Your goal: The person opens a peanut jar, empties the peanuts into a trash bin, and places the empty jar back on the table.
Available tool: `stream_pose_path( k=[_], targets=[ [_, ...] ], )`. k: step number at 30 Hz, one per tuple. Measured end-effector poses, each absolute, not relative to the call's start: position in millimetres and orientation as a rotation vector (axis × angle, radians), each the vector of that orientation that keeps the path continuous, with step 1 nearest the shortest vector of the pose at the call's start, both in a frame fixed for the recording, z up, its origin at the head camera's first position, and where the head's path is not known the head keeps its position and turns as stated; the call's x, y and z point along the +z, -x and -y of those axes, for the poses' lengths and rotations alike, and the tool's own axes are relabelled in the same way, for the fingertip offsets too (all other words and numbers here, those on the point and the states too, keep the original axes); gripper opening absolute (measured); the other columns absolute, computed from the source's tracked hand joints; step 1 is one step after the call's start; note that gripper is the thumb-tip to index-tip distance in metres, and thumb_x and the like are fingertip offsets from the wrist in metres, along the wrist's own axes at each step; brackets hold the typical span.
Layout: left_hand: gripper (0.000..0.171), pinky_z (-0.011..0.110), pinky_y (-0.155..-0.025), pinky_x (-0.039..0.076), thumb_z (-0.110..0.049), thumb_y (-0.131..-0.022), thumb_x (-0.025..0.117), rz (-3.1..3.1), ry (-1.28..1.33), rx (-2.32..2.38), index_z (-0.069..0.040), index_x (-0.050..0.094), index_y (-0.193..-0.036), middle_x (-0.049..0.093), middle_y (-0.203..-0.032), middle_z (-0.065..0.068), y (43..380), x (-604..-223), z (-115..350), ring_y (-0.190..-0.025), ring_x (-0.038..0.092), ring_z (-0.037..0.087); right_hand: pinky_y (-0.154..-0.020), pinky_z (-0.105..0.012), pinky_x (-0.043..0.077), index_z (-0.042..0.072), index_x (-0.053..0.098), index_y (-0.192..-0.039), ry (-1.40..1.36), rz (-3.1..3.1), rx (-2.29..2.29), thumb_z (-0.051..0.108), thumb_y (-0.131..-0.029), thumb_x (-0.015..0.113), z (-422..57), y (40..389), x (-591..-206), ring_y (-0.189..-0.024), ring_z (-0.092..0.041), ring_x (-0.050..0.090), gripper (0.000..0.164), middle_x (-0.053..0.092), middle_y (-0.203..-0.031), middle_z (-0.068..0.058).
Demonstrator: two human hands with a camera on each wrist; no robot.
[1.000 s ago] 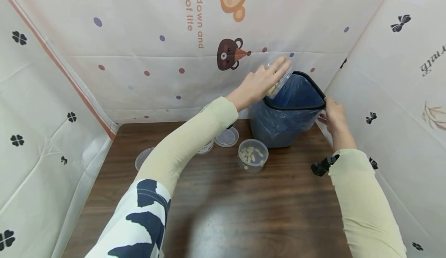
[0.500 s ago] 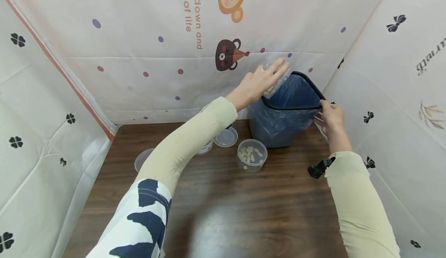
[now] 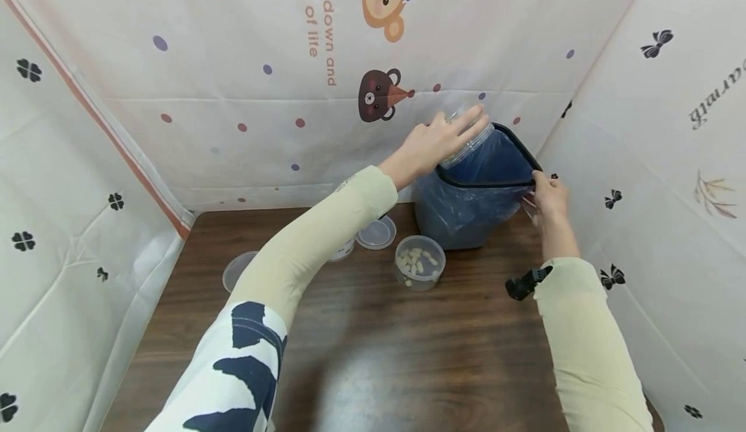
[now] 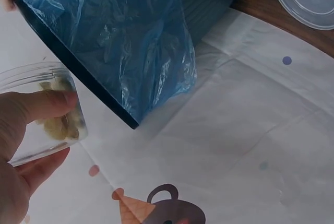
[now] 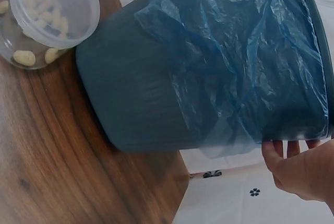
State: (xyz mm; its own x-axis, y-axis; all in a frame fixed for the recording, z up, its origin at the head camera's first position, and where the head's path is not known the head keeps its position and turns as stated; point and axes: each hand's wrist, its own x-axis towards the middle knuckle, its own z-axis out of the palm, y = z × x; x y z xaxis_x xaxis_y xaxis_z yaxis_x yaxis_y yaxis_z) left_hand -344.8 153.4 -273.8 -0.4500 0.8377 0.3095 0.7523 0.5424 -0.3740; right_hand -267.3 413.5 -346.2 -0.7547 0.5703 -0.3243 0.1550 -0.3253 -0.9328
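My left hand [image 3: 428, 146] grips a clear plastic jar [image 3: 471, 147] and tips it at the left rim of a bin. Yellowish-tan pieces [image 4: 63, 126] show through the jar's wall in the left wrist view, behind the thumb. The dark bin [image 3: 449, 225] wears a blue plastic liner [image 5: 250, 46] folded over its black rim and leans to one side. My right hand [image 3: 550, 199] holds the rim at the right, with fingertips under the edge and against the liner [image 4: 109, 31].
In front of the bin stands a translucent round tub [image 3: 421, 280] with pale oblong pieces [image 5: 44, 15] in it. A clear lid [image 3: 375, 232] lies beside it, and another lid [image 3: 237, 270] farther left. A white-labelled container [image 3: 342, 250] sits partly behind the left sleeve. Patterned cloth [image 3: 245, 153] backs the table.
My left hand has tilted the jar a little further, and fewer pieces show in it from the head view. My right hand has shifted slightly left along with the bin's rim.
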Motion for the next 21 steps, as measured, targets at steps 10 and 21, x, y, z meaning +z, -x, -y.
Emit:
stream_pose_path(
  k=[10,21],
  targets=[
    [0.098,0.031,-0.065,0.054,0.013,-0.094,0.053,2.347,1.283,0.23,-0.026,-0.002,-0.165,-0.005,-0.171,0.0,341.3,-273.1,-154.0,-0.13,0.051,0.034,-0.11,-0.034,0.042,0.017,0.05,-0.102,0.975,1.627,2.143,0.035,-0.1,0.062,-410.0,267.8,-346.9,-0.097,-0.012,0.063,0.021,0.058,-0.105,0.002],
    [0.09,0.03,-0.066,0.056,0.011,-0.097,0.05,2.299,1.282,0.211,-0.025,0.005,-0.165,0.0,-0.172,0.002,340.6,-272.8,-155.0,-0.127,0.053,0.034,-0.1,-0.033,0.05,0.016,0.05,-0.1,0.964,1.618,2.133,0.034,-0.1,0.062,-410.0,269.4,-349.0,-0.102,-0.014,0.06,0.022,0.059,-0.101,0.003]
  ],
)
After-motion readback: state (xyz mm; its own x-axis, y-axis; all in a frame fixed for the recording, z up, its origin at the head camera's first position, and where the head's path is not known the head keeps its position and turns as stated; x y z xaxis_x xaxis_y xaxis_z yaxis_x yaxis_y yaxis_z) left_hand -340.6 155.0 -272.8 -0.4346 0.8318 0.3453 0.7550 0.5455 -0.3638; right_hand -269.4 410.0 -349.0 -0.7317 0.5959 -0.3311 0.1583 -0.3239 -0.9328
